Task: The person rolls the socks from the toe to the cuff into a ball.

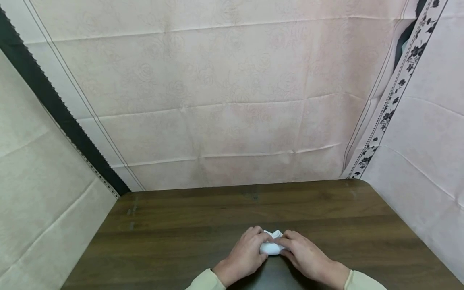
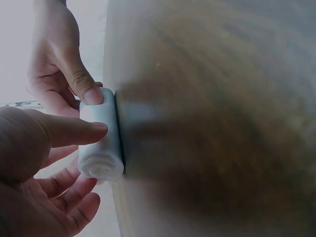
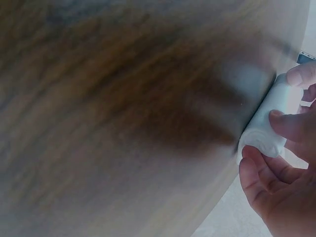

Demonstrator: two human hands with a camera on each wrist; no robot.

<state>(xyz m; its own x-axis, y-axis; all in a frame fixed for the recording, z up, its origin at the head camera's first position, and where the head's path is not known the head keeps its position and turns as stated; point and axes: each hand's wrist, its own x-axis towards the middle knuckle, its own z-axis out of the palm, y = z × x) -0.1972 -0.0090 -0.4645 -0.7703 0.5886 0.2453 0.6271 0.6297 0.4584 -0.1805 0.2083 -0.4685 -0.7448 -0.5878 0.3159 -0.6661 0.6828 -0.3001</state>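
Note:
A small white roll of soft, thin material (image 1: 271, 249) lies on the wooden table between my two hands. Its coiled end shows as a spiral in the left wrist view, where the roll (image 2: 100, 157) looks compact and cylindrical. My left hand (image 1: 245, 253) grips one end, thumb along the near side and fingers over the far side. The other end is held the same way by my right hand (image 1: 308, 257). In the right wrist view the right thumb presses on the roll (image 3: 266, 113), with fingertips curled at its end. A loose fold stands up at the far side in the head view.
The brown wooden table (image 1: 181, 225) spreads around the hands. Pale patterned cloth (image 1: 232, 80) hangs behind it, with more cloth on the left (image 1: 43, 193) and right (image 1: 424, 161). A dark strip (image 1: 69, 117) runs down the left side.

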